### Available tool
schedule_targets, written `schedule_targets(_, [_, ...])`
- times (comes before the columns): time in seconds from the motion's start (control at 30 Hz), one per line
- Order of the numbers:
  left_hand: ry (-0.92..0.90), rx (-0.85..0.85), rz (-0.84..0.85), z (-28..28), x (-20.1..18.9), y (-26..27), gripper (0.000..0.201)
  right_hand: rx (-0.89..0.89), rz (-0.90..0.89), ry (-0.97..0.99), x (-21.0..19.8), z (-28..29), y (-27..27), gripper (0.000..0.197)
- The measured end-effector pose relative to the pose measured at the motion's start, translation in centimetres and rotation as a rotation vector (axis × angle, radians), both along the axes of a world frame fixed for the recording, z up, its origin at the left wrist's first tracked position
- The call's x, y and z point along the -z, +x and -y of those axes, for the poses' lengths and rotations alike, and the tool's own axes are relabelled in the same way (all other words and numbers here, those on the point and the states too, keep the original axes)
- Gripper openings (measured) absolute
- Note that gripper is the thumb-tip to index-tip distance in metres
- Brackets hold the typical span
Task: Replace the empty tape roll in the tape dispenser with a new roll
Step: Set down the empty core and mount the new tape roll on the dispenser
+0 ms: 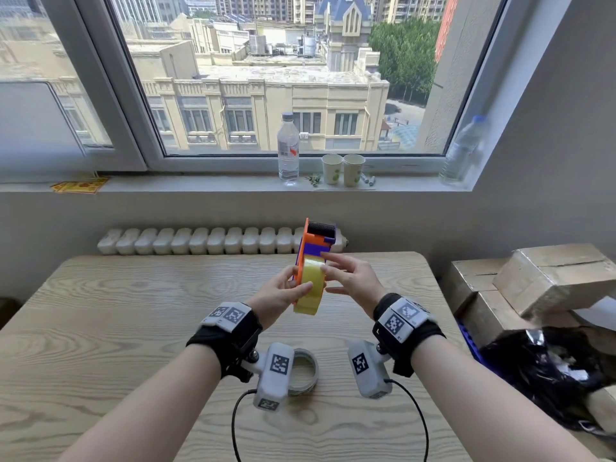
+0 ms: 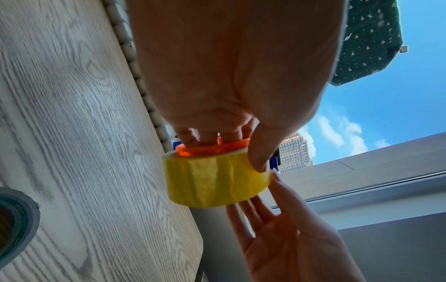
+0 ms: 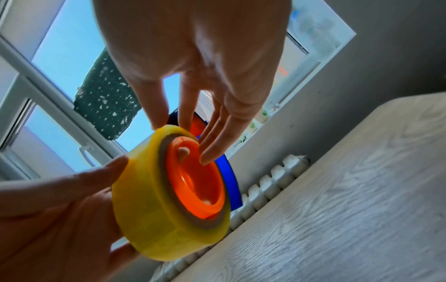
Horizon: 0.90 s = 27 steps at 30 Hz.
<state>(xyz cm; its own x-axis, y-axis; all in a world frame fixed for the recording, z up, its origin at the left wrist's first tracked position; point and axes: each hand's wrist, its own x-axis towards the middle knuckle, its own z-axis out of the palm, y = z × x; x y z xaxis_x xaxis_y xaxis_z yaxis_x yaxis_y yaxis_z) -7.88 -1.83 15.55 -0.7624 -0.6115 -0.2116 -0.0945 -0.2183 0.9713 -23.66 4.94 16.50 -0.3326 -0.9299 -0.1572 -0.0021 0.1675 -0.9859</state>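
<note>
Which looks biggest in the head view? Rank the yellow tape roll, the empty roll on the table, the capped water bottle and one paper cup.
1. capped water bottle, though farthest away
2. yellow tape roll
3. empty roll, partly hidden, so unsure against the tape roll
4. paper cup

yellow tape roll on orange hub | right hand fingertips touching
</note>
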Motion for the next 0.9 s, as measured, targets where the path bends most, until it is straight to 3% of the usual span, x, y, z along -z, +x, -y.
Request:
schedule_targets(0.37, [-0.023,0.018,0.050,0.3,0.5,0.7,0.042,-0.074,-0.617,-0.082,-0.1,1.0,-0.2,0.023])
schedule_targets(0.9, [-0.022,-0.003,0.080,0.1,0.9,1.1,0.039,-0.114,-0.777,-0.070,0.2,1.1,0.5,0.021])
